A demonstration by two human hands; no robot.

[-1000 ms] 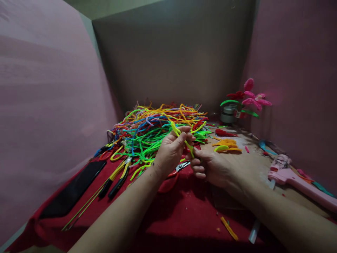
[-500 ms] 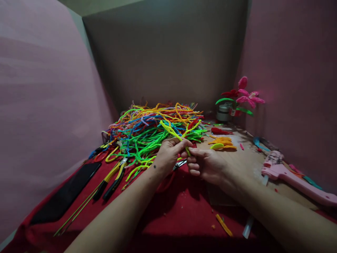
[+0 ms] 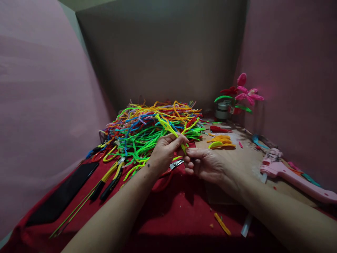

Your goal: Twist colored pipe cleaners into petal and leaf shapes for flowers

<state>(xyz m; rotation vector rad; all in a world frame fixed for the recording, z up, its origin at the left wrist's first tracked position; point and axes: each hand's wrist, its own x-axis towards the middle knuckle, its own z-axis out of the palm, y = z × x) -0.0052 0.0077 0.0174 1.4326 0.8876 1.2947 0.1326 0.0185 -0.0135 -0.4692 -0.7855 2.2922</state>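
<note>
Yellow-green pipe cleaners point(image 3: 168, 127) stick up and to the left out of my left hand point(image 3: 170, 147), which is closed round them at the middle of the view. My right hand point(image 3: 201, 162) pinches their lower end, with its fingertips close to the left ones. Behind my hands lies a big heap of coloured pipe cleaners point(image 3: 143, 137), green in front, orange, blue and purple farther back. Red-handled scissors point(image 3: 176, 164) lie partly hidden beneath my hands.
Black-and-yellow pliers point(image 3: 113, 179) and a black phone point(image 3: 64, 193) lie left on the red cloth point(image 3: 168, 218). At right are a board point(image 3: 244, 158), orange pieces point(image 3: 222, 140), a pink glue gun point(image 3: 295, 177) and a pink fuzzy flower point(image 3: 249, 95) beside a grey container point(image 3: 221, 110).
Both hands have shifted slightly left, still on the yellow-green pipe cleaners. The upper ends of these now stand a little higher, and more of the scissors shows.
</note>
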